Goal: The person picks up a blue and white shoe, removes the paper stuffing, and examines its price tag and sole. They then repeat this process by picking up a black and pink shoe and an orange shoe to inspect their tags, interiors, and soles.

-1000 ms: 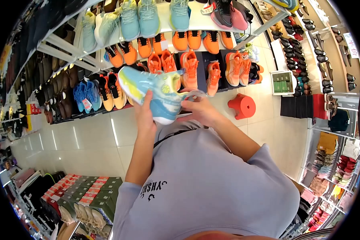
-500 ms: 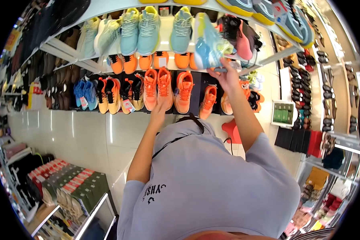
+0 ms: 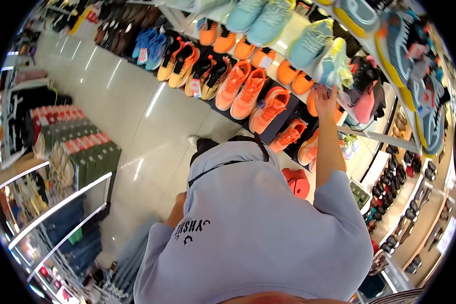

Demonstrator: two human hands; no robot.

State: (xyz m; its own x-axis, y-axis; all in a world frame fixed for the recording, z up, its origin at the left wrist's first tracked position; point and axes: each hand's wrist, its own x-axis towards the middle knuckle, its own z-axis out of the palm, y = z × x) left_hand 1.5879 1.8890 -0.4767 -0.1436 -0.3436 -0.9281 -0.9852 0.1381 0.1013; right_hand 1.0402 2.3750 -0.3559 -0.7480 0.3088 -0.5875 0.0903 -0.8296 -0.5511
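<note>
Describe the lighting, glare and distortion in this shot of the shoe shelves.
Head view: strong fisheye, so the rows of orange shoes bow and a black rim rings the frame; bright, even shop light; white streaks of glare on the glossy floor; the right hand and the blue-yellow shoe it touches look fairly sharp, the frame's edges softer.

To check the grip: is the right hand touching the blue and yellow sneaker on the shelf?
Cannot tell. In the head view, fingertips of the right hand reach the lower end of the sneaker, but neither contact nor gap shows plainly.
</note>
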